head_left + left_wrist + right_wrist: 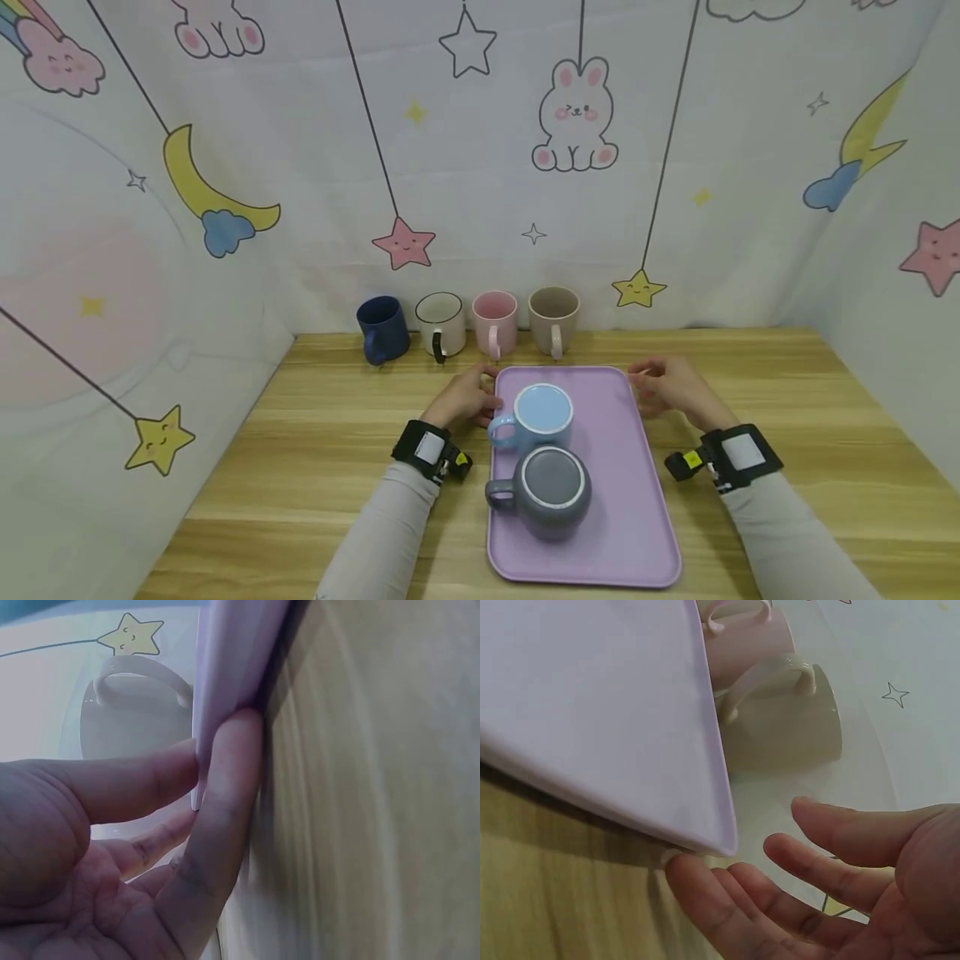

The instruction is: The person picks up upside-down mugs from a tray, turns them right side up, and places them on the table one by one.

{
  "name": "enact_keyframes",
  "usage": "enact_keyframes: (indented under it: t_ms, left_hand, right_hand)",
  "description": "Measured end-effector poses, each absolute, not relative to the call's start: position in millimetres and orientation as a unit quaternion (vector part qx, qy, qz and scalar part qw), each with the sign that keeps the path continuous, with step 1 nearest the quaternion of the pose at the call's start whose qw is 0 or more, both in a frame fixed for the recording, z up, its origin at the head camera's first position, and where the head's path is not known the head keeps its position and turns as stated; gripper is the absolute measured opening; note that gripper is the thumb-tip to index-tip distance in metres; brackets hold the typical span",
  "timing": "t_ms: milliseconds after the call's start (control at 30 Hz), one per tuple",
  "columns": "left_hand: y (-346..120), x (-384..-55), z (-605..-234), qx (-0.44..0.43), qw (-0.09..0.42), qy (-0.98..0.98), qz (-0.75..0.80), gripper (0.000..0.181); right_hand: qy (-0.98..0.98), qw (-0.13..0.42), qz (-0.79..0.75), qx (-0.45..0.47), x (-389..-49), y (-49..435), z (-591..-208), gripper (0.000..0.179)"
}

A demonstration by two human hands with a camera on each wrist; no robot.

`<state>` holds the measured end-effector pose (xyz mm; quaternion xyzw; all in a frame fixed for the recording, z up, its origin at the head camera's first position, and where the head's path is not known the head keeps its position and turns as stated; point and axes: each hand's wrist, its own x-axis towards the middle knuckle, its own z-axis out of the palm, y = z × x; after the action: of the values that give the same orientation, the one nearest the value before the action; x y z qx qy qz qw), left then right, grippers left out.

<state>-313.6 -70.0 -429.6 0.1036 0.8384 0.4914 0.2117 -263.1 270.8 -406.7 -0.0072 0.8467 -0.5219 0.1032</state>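
Observation:
A lilac tray lies on the wooden table. On it, upside down, are a light blue mug and a dark grey mug, handles pointing left. My left hand pinches the tray's left rim near the far corner. The left wrist view shows the thumb on the rim's upper side and a finger underneath. At the far right corner is my right hand, its thumb apart from the rim. One fingertip in the right wrist view is at the tray's lower edge; contact is unclear.
Along the back wall stand a navy mug, a white mug with black handle, a pink mug and a beige mug, all upright. The patterned cloth hangs behind and at both sides of the table.

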Motion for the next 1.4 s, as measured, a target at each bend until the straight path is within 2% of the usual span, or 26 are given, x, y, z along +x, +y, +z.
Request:
enact_keyframes:
  t_ms: [167,367,1100,1400]
  left_hand:
    - [-69.5,-315.4,-429.7,0.106,0.213,0.836,0.495,0.048]
    - [-70.3,-317.0,-433.3,0.102,0.216,0.834,0.498,0.048]
    - [-66.4,-316.4,-430.6,0.107,0.214,0.839,0.489,0.047]
    - [-75.4,-314.6,-422.9,0.126,0.217,0.855,0.454,0.051]
  right_hand:
    - [0.845,0.141,-0.516,0.001,-262.3,270.7,-411.4,0.04]
    - [0.841,0.152,-0.519,0.0,-263.1,270.1,-417.9,0.04]
    - [0.876,0.117,-0.468,-0.005,-261.0,265.8,-420.1,0.042]
    - [0.879,0.111,-0.464,-0.009,-264.0,264.1,-426.5,0.04]
